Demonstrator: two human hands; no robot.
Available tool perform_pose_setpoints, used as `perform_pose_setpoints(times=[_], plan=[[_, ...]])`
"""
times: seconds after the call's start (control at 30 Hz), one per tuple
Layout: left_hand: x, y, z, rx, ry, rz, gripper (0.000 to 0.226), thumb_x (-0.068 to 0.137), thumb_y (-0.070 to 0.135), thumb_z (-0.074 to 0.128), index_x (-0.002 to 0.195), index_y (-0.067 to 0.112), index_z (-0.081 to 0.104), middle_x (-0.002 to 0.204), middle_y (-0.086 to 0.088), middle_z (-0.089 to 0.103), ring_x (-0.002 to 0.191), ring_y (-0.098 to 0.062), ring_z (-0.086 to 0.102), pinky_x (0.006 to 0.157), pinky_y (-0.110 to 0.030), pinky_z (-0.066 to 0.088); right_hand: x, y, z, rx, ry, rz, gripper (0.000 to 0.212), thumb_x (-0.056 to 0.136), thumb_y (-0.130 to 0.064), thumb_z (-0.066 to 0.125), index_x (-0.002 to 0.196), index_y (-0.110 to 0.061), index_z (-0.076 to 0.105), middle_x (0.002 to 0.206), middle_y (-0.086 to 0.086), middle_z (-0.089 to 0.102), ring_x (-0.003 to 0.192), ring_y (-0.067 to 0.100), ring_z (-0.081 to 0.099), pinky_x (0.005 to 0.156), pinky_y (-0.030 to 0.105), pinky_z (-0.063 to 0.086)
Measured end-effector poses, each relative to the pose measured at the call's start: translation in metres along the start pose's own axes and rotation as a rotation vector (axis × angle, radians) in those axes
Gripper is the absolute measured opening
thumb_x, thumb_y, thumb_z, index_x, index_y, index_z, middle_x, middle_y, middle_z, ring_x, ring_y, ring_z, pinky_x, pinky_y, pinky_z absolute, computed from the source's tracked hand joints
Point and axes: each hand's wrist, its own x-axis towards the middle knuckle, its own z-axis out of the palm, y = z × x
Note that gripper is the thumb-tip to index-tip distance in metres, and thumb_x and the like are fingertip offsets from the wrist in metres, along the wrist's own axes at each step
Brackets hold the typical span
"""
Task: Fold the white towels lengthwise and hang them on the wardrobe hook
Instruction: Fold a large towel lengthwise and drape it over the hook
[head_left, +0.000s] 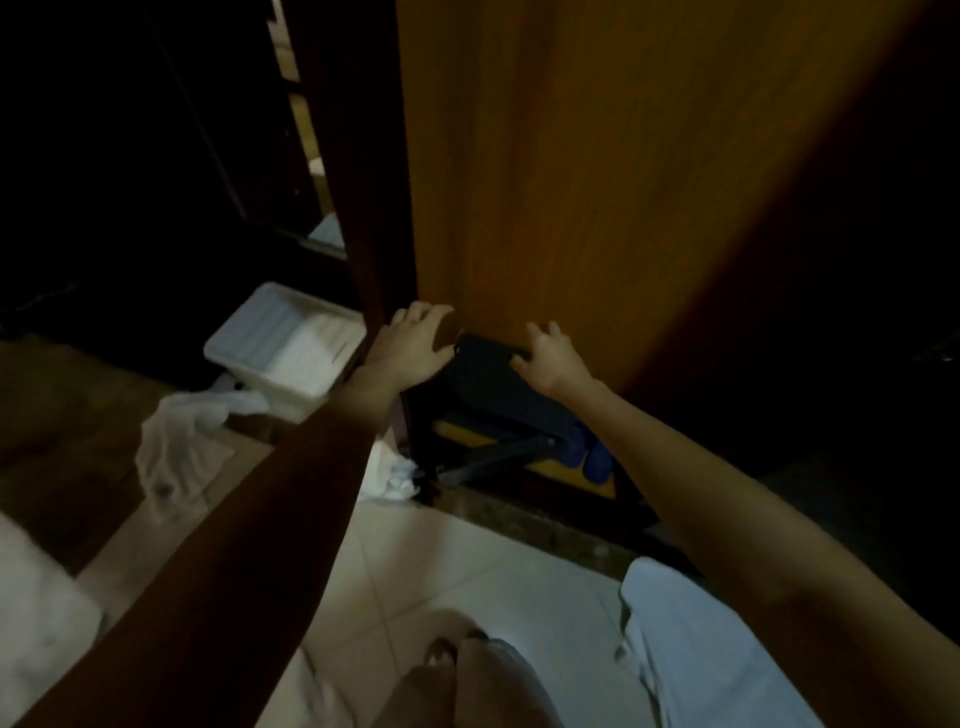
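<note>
My left hand (415, 345) is up against the wooden wardrobe door (571, 182), fingers spread near the door's edge and thumb touching the left top corner of a dark cloth (485, 379) hanging there. My right hand (548, 361) pinches the right top corner of that cloth. No hook is visible; the hands and cloth cover that spot. A crumpled white towel (179, 447) lies on the floor at the left. Beside it, a white basket (234, 348) holds folded white towels. Another white towel (696, 644) hangs at the lower right.
Below the dark cloth are a dark rod (498, 454), blue items (592, 457) and a yellow surface. A small white cloth (392, 478) lies by the door's foot. Pale floor tiles (467, 582) spread in front of me. The room is dim, the left and right sides nearly black.
</note>
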Motion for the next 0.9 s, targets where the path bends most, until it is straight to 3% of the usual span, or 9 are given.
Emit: perform_pose_setpoints(times=[0.27, 0.43, 0.6, 0.9], plan=[[-0.061, -0.105, 0.134, -0.066, 0.003, -0.184, 0.053, 0.089, 0.020, 0.062, 0.138, 0.007, 0.045, 0.135, -0.017, 0.048, 0.124, -0.036, 0.047, 0.099, -0.044, 0.041, 0.015, 0.013, 0.153, -0.024, -0.244, -0.100, 0.054, 0.098, -0.021, 0.053, 0.148, -0.011, 0.035, 0.140, 0.023, 0.037, 0.127, 0.045, 0.038, 0.104, 0.051, 0.038], [-0.060, -0.179, 0.232, -0.088, -0.055, -0.296, 0.055, 0.093, 0.023, 0.058, 0.143, 0.012, 0.039, 0.137, -0.016, 0.047, 0.125, -0.034, 0.043, 0.100, -0.046, 0.040, 0.047, 0.027, 0.265, 0.032, -0.255, -0.078, 0.044, 0.095, -0.019, 0.054, 0.137, -0.006, 0.049, 0.132, 0.024, 0.049, 0.122, 0.044, 0.047, 0.098, 0.049, 0.043], [-0.033, -0.254, 0.345, -0.150, -0.046, -0.345, 0.051, 0.093, 0.019, 0.056, 0.141, 0.011, 0.040, 0.134, -0.015, 0.050, 0.121, -0.033, 0.045, 0.099, -0.044, 0.039, 0.097, 0.052, 0.403, 0.125, -0.261, -0.087, 0.043, 0.095, -0.015, 0.053, 0.138, -0.008, 0.050, 0.131, 0.022, 0.050, 0.121, 0.040, 0.049, 0.101, 0.044, 0.042], [0.046, -0.386, 0.526, -0.055, 0.021, -0.190, 0.046, 0.092, 0.019, 0.060, 0.136, 0.017, 0.049, 0.139, -0.006, 0.048, 0.123, -0.030, 0.043, 0.097, -0.041, 0.041, 0.201, 0.095, 0.618, 0.314, -0.286, -0.090, 0.049, 0.099, -0.008, 0.047, 0.147, -0.013, 0.039, 0.144, 0.017, 0.042, 0.130, 0.031, 0.046, 0.104, 0.033, 0.037]])
